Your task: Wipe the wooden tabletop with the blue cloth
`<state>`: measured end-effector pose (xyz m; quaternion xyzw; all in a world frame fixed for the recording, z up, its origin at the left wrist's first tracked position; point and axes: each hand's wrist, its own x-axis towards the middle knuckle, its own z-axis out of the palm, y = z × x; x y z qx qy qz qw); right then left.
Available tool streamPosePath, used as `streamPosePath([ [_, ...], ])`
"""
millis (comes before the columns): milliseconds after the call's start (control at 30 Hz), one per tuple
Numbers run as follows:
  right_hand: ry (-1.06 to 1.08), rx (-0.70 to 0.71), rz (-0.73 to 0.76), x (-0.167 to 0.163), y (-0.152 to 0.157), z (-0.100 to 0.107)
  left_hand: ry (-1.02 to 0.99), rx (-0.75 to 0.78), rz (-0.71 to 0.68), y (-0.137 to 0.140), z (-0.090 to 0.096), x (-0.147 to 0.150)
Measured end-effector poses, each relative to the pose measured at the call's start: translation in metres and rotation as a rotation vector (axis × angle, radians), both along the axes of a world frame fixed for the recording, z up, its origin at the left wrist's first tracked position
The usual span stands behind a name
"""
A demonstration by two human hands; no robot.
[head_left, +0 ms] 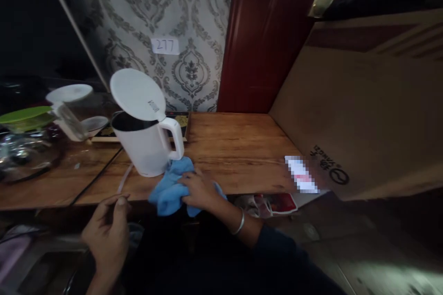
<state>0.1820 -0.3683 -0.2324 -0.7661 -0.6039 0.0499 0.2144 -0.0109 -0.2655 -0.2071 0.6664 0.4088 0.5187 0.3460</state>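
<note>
A white electric kettle (143, 147) stands upright on the wooden table, its round lid (136, 92) tipped up and its dark inside partly showing. At the table's front edge, my right hand (199, 189) is closed on a crumpled blue cloth (169, 189), just in front of the kettle's handle (176, 136). My left hand (107, 226) is nearer to me, left of the cloth, with thumb and fingers pinched together. A pale thin strip (124, 179) lies just beyond those fingertips. Whatever the pinch holds, if anything, is too small to make out.
A large cardboard box (363, 115) takes up the right side. On the left are a clear jug with a white lid (71, 94), glassware (24, 154) under a green lid (26, 117), and a dark cord (98, 177). Bags (266, 205) sit below the table (235, 147).
</note>
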Motion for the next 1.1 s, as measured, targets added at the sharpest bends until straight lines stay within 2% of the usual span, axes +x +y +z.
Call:
streamPosePath([
  [100, -0.011, -0.028, -0.176, 0.055, -0.04, -0.004, 0.061, 0.042, -0.099, -0.003, -0.007, 0.022],
  [200, -0.027, -0.069, -0.412, 0.093, -0.083, -0.008, 0.166, 0.085, -0.241, -0.005, -0.018, 0.05],
  [300, -0.065, -0.063, -0.644, 0.109, -0.117, -0.013, 0.247, 0.116, -0.361, -0.002, -0.029, 0.081],
  [400, -0.075, -0.034, -0.775, 0.114, -0.138, -0.018, 0.279, 0.193, -0.431, 0.007, -0.036, 0.107],
  [533, -0.039, -0.078, -0.89, 0.122, -0.151, -0.02, 0.325, 0.262, -0.486, 0.019, -0.043, 0.128],
  [733, -0.084, -0.074, -1.084, 0.143, -0.157, -0.021, 0.567, 0.209, -0.506, 0.022, -0.052, 0.135],
  [900, -0.133, -0.069, -1.113, 0.164, -0.158, -0.025, 0.634, 0.216, -0.526, 0.021, -0.052, 0.135],
  [1100, -0.121, -0.137, -1.078, 0.195, -0.15, -0.029, 0.586, 0.369, -0.495, 0.022, -0.065, 0.136],
])
